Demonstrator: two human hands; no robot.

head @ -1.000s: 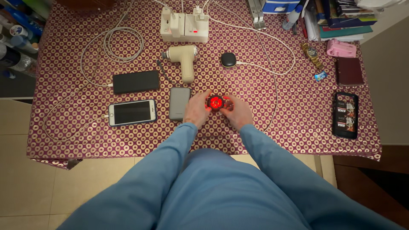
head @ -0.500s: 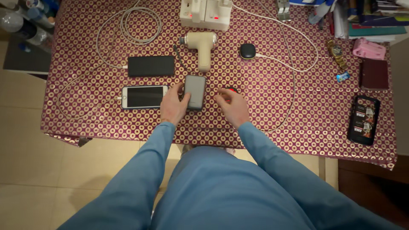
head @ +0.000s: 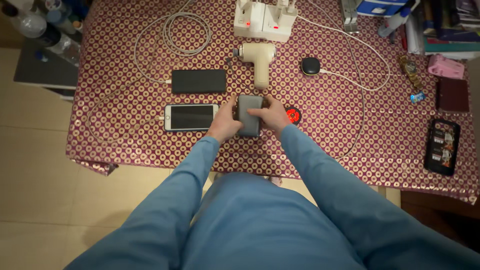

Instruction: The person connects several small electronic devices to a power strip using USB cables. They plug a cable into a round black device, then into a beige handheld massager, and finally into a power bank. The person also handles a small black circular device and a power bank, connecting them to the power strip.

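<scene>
The grey power bank (head: 249,115) lies on the surface (head: 350,125), just right of the white phone (head: 191,117). Left hand (head: 225,122) and right hand (head: 273,116) flank it, fingers (head: 231,106) grasping its long edges. A red-lit puck (head: 293,115) sits beside the right hand.

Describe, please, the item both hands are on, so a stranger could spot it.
On the patterned tablecloth, find the cream handheld device. Just below it lies the grey power bank, between left hand and right hand. Unlike both phones beside it, it is screenless.
</scene>
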